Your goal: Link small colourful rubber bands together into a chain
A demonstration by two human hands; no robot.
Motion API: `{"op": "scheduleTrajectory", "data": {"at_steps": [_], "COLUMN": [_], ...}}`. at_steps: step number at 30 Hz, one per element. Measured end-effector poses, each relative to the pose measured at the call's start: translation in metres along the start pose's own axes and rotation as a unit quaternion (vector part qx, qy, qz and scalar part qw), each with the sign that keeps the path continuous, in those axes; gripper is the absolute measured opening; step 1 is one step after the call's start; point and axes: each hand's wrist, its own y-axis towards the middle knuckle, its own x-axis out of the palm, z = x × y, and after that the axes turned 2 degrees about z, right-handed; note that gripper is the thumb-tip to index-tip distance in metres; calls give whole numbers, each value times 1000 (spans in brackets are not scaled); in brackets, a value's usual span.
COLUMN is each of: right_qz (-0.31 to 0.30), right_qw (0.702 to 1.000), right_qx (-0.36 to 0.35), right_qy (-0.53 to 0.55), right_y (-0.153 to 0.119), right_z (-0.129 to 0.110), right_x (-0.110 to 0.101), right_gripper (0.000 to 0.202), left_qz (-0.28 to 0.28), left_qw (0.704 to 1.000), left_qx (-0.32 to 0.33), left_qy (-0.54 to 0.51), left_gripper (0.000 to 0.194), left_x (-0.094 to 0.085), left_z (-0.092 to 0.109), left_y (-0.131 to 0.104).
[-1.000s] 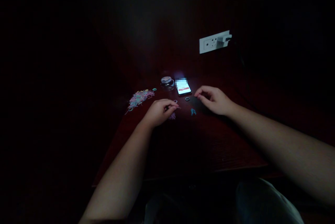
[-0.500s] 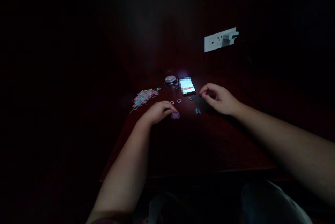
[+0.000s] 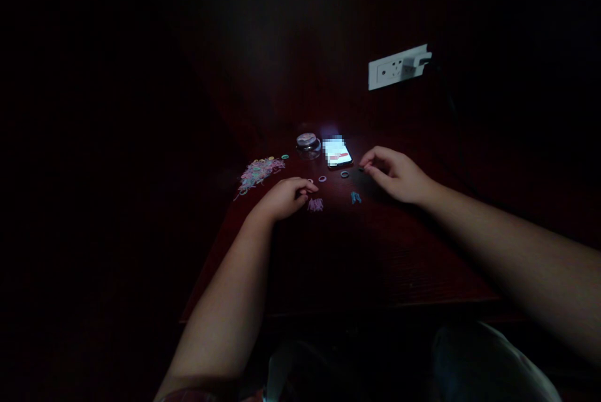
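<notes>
My left hand (image 3: 290, 197) hovers just behind a small heap of purple elastic bands (image 3: 315, 205). Its index finger and thumb are apart, and nothing shows between them. A pale ring band (image 3: 310, 181) is partly covered by its fingers. To the right of the phone, my right hand (image 3: 397, 175) has thumb and fingertips pinched together near the table; a small dark thing at the tips is too dim to name. Between the hands lie a purple ring band (image 3: 322, 179), a grey-blue ring band (image 3: 345, 174) and a small heap of blue elastic bands (image 3: 355, 198).
A large heap of mixed pastel bands (image 3: 260, 173) lies at the table's left edge. Behind are a round clear jar (image 3: 308, 146) and a lit phone (image 3: 338, 151). On the wall is a socket (image 3: 389, 70) with a plugged-in charger and cable. The table's front edge (image 3: 375, 309) is dark.
My left fingers have lifted off the purple heap, moved slightly back and spread from the thumb. My right hand stays pinched in nearly the same place. The view has shifted slightly.
</notes>
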Motion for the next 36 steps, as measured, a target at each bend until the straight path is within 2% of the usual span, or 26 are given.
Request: {"op": "scheduleTrajectory", "data": {"at_steps": [4,10,13,18,24,30,36], "right_qz": [11,21,16,13,15,13,13], "right_qw": [1000,1000,1000,1000,1000,1000,1000], "right_qx": [-5,-10,-16,-17,-16,-9,-5], "right_qy": [-9,-13,-11,-17,-19,-4,4], "right_y": [1,1,1,1,2,1,1], "right_z": [-2,-4,-4,-3,-2,2,2], "right_x": [-1,-1,-1,0,-1,0,0], "right_gripper": [13,12,11,11,11,14,13], "left_qz": [-29,-60,-64,-70,-68,-64,-45], "left_qw": [1000,997,996,996,996,997,998], "left_qx": [-6,35,39,31,31,30,34], "left_qy": [3,20,40,46,38,34,17], "left_gripper": [44,61,56,38,31,31,44], "left_x": [1,7,10,11,10,11,11], "left_z": [6,7,5,4,5,5,6], "left_y": [-1,1,3,4,5,4,4]}}
